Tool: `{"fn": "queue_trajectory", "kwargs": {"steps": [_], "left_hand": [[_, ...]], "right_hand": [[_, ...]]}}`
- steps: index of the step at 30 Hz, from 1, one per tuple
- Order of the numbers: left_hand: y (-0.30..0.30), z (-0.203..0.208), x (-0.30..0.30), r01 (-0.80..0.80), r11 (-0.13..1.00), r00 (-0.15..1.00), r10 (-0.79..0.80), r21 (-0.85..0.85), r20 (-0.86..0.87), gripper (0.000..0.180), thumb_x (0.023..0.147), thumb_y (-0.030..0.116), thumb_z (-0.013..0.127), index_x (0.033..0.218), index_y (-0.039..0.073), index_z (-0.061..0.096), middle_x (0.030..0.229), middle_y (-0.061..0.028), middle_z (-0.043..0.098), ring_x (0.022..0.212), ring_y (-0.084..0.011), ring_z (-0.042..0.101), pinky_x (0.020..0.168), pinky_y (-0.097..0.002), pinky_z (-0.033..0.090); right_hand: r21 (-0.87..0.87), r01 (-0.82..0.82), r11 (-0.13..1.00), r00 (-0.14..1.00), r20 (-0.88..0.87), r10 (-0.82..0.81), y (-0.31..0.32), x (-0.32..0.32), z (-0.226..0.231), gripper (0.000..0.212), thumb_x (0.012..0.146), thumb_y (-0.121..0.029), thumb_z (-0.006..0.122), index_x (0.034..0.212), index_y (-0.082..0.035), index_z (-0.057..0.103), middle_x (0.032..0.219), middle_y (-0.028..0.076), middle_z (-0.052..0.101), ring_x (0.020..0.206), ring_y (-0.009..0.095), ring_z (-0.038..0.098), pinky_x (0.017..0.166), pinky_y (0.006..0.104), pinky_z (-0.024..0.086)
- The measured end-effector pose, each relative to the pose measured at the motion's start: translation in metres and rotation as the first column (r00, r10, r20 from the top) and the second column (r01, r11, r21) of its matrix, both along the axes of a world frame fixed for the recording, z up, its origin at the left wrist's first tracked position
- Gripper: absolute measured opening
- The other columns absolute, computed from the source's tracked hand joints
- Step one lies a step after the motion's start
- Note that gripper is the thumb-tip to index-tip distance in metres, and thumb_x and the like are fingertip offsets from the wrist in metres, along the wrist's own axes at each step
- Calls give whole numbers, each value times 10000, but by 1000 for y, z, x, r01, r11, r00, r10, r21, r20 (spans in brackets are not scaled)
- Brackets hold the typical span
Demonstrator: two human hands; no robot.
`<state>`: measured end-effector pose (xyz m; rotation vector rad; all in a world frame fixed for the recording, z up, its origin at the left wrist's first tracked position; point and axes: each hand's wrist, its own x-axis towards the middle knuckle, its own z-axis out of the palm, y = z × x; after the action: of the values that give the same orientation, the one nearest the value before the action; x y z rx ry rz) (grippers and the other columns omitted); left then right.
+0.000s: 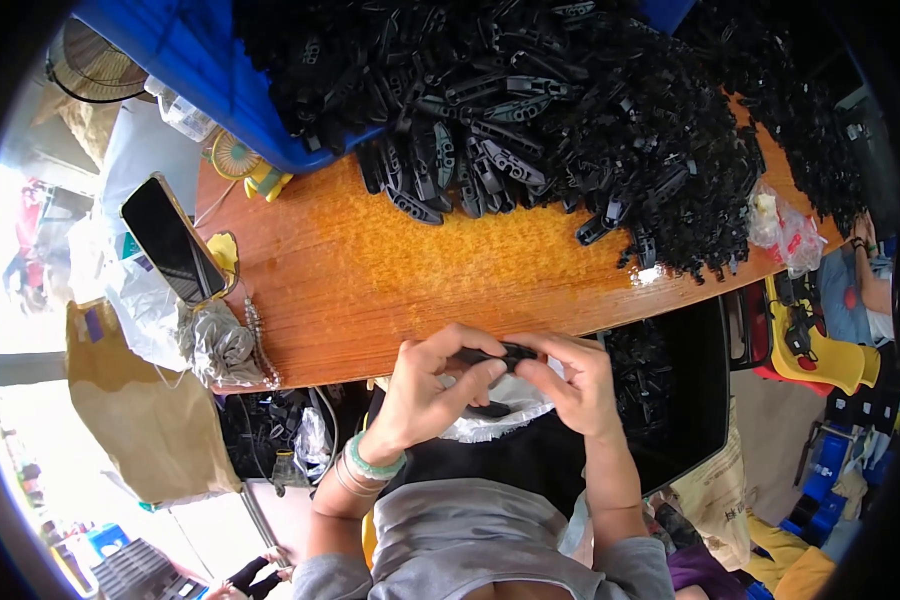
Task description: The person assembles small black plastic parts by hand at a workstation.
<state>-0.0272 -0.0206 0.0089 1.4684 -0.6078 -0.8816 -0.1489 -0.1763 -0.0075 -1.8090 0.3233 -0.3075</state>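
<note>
The left hand (438, 388) and right hand (578, 388) grip one black part (513, 354) between their fingertips, at the near edge of the worktop (320, 320). Beyond are one phone (173, 240), one blue bin (185, 65) and an uncountable black pile (500, 130); one sack (712, 500) bears dark lettering.

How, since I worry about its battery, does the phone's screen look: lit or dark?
Dark: the phone shows a plain black screen. Whether it is switched off, I cannot tell.
</note>
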Motion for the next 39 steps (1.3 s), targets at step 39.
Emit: {"fn": "queue_trajectory", "kwargs": {"steps": [39], "left_hand": [[-18, -9, 4, -96, 989, 972, 68, -114, -226, 311, 811, -87, 661, 1104, -45, 568, 925, -67, 630, 782, -92, 612, 685, -211, 507]], "right_hand": [[621, 100, 778, 910, 259, -323, -42, -49, -13, 212, 738, 131, 525, 889, 83, 667, 826, 181, 614, 629, 207, 600, 555, 270, 519]]}}
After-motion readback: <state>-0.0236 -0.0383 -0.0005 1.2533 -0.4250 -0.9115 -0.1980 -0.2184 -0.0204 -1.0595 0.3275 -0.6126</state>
